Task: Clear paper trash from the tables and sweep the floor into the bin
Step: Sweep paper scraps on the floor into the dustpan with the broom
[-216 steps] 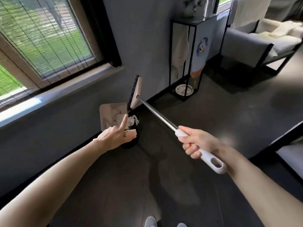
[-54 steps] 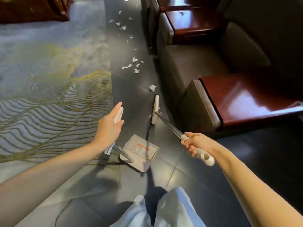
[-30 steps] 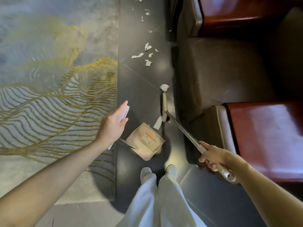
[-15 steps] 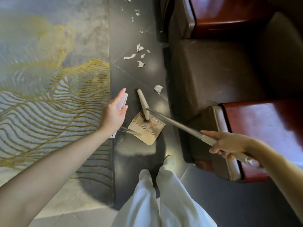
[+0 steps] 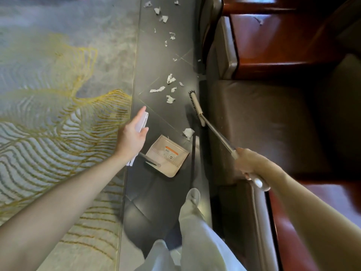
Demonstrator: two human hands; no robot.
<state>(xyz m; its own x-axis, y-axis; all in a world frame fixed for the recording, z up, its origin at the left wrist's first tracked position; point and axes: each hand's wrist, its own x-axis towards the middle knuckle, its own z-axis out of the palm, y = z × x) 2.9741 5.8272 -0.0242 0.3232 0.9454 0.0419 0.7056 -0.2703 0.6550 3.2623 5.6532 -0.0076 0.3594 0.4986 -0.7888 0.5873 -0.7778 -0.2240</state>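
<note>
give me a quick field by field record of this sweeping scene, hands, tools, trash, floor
left hand: holds the white dustpan handle
right hand: grips the broom handle
broom head: on the dark floor beside the sofa base
dustpan: on the floor, no scraps visible inside
nearest scrap: between dustpan and broom head
other paper scraps: scattered farther up the floor
rug: left of the tiled strip

Both bare arms reach forward and down. The left hand is wrapped around a white dustpan handle, thumb side up, index finger stretched straight along it, wrist level. The right hand, out to the right and slightly nearer the body, is clenched in a fist around a broom handle, knuckles up and blurred. A white-trousered leg steps forward between the arms.
</note>
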